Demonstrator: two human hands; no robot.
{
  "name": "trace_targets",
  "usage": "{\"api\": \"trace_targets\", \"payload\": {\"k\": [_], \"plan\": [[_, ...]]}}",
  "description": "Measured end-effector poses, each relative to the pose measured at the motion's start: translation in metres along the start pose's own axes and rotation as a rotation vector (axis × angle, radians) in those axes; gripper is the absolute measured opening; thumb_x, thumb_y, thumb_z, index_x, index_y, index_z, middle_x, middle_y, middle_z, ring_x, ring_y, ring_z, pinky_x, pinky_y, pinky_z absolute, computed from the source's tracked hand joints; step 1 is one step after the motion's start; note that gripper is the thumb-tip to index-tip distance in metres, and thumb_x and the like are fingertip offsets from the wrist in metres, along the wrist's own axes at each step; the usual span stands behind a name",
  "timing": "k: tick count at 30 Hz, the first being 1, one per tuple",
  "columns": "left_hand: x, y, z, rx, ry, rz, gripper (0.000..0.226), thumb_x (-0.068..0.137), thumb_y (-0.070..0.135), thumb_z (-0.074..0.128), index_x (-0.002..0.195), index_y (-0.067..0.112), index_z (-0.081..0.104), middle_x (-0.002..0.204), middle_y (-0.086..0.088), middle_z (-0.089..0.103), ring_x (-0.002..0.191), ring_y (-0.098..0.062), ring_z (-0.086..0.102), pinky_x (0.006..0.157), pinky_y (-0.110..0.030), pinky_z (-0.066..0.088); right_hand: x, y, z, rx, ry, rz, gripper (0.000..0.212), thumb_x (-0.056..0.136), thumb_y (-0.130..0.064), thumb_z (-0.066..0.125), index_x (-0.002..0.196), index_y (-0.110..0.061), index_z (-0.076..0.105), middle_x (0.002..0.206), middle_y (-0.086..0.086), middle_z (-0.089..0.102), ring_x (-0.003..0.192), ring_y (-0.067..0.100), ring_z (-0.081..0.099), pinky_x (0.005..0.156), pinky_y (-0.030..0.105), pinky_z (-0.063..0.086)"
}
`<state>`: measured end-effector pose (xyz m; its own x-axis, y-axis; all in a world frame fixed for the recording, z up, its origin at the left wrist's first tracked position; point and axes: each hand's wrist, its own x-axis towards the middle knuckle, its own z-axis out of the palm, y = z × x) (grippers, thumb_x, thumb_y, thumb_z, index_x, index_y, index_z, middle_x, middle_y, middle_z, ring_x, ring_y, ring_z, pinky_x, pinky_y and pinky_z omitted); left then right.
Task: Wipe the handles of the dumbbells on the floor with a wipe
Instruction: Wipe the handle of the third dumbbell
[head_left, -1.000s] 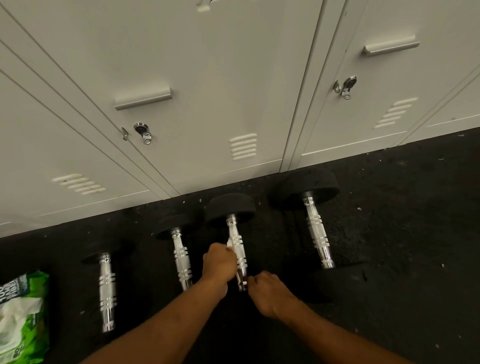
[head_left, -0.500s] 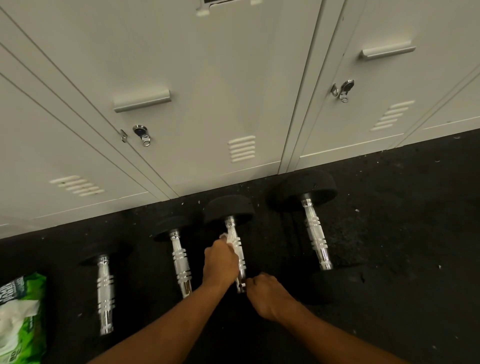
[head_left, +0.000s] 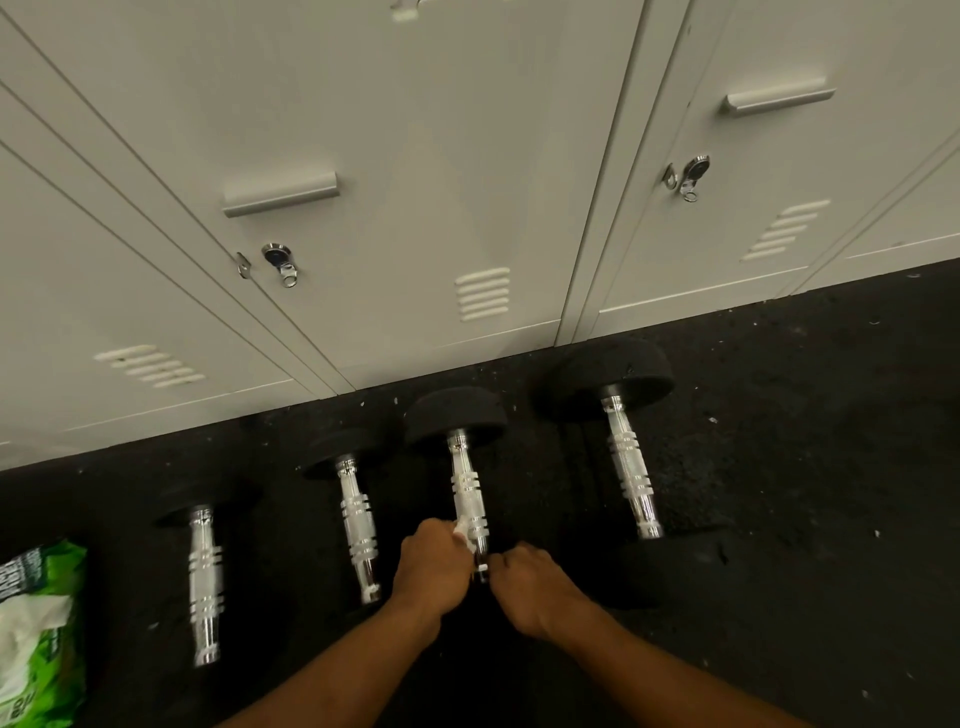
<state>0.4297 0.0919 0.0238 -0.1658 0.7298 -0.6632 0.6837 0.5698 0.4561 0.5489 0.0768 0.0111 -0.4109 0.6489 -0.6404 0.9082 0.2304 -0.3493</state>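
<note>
Fingers of my left hand clamp the soft wipe round the handle of the dumbbell at 12 o'clock on the floor, those of my right hand are curled, on what I cannot tell, and I judge the steel heavy and slippery.

Both bare forearms rise from the bottom edge, converging at lower centre. The left hand is curled, gripping a wipe. The right hand, just beside it, is fisted, knuckles up; its grip is hidden.
</note>
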Motion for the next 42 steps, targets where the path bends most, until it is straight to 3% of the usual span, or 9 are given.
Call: {"api": "trace_targets", "payload": {"k": [6,18,23,27,31,34,36,38,42], "plan": [[0.025,0.015,-0.005,-0.037,0.037,-0.068,0.022,0.095,0.014,0.046,0.093,0.005,0.067,0.089,-0.011,0.067,0.071,-0.018,0.059,0.052,-0.025,0.039,0.002,0.002,0.002,-0.006,-0.005,-0.007,0.033,0.099,-0.009,0.032,0.124,0.006,0.048,0.126,0.029,0.054,0.115,0.042,0.051,0.096,0.047,0.043],[0.045,0.047,-0.024,-0.043,0.164,0.010,0.024,0.099,0.012,0.043,0.089,0.005,0.064,0.089,-0.011,0.063,0.064,-0.013,0.052,0.048,-0.022,0.034,0.004,0.002,0.006,-0.009,-0.012,-0.028,0.031,0.098,-0.008,0.033,0.122,0.006,0.050,0.124,0.028,0.055,0.114,0.041,0.052,0.095,0.047,0.044],[0.022,0.033,-0.029,0.147,0.115,0.210,0.029,0.102,0.013,0.040,0.121,0.009,0.062,0.082,-0.002,0.059,0.061,-0.005,0.050,0.051,-0.019,0.037,0.004,0.002,0.006,0.003,-0.015,-0.027,0.033,0.098,-0.007,0.033,0.123,0.007,0.049,0.125,0.028,0.055,0.114,0.042,0.052,0.096,0.047,0.044],[0.018,0.030,-0.038,0.191,0.178,0.339,0.034,0.104,0.018,0.038,0.081,0.018,0.063,0.064,0.000,0.058,0.054,-0.009,0.053,0.056,-0.031,0.050,0.002,0.002,0.004,0.012,-0.010,-0.022,0.033,0.099,-0.010,0.033,0.124,0.005,0.049,0.124,0.028,0.055,0.113,0.041,0.052,0.096,0.048,0.044],[0.020,0.029,-0.037,0.093,0.229,0.385,0.031,0.100,0.034,0.046,0.117,0.017,0.066,0.093,-0.002,0.070,0.082,-0.012,0.066,0.069,-0.021,0.053,-0.001,0.001,0.002,0.021,-0.019,-0.017,0.033,0.101,-0.013,0.032,0.125,0.003,0.049,0.124,0.027,0.055,0.113,0.040,0.052,0.096,0.049,0.045],[0.022,0.021,-0.039,-0.031,0.231,0.411,0.030,0.099,0.031,0.049,0.119,0.016,0.065,0.099,0.000,0.072,0.090,-0.007,0.066,0.069,-0.008,0.044,0.000,0.001,0.001,-0.003,-0.018,-0.028,0.034,0.100,-0.010,0.033,0.126,0.005,0.047,0.125,0.029,0.053,0.115,0.042,0.051,0.096,0.048,0.043],[0.025,0.010,-0.038,0.067,0.223,0.556,0.025,0.096,0.022,0.056,0.118,0.017,0.067,0.106,0.004,0.071,0.094,-0.001,0.064,0.078,-0.007,0.048,0.001,0.002,0.002,-0.010,-0.023,-0.034,0.034,0.099,-0.009,0.033,0.126,0.006,0.046,0.126,0.029,0.053,0.115,0.042,0.051,0.097,0.048,0.043],[0.032,-0.005,-0.035,0.298,0.225,0.764,0.025,0.091,0.017,0.063,0.116,0.018,0.068,0.115,0.005,0.066,0.103,-0.003,0.060,0.090,-0.017,0.050,0.001,0.002,0.002,-0.017,-0.028,-0.040,0.033,0.098,-0.007,0.034,0.126,0.006,0.046,0.126,0.030,0.053,0.115,0.042,0.050,0.098,0.049,0.043],[0.049,-0.004,-0.044,0.833,0.214,1.086,0.037,0.076,0.024,0.080,0.111,0.018,0.070,0.116,-0.002,0.065,0.104,-0.018,0.059,0.082,-0.033,0.057,0.000,0.002,0.002,-0.006,-0.022,-0.030,0.033,0.101,-0.013,0.034,0.126,0.004,0.047,0.125,0.027,0.053,0.115,0.039,0.050,0.098,0.048,0.043]]}}
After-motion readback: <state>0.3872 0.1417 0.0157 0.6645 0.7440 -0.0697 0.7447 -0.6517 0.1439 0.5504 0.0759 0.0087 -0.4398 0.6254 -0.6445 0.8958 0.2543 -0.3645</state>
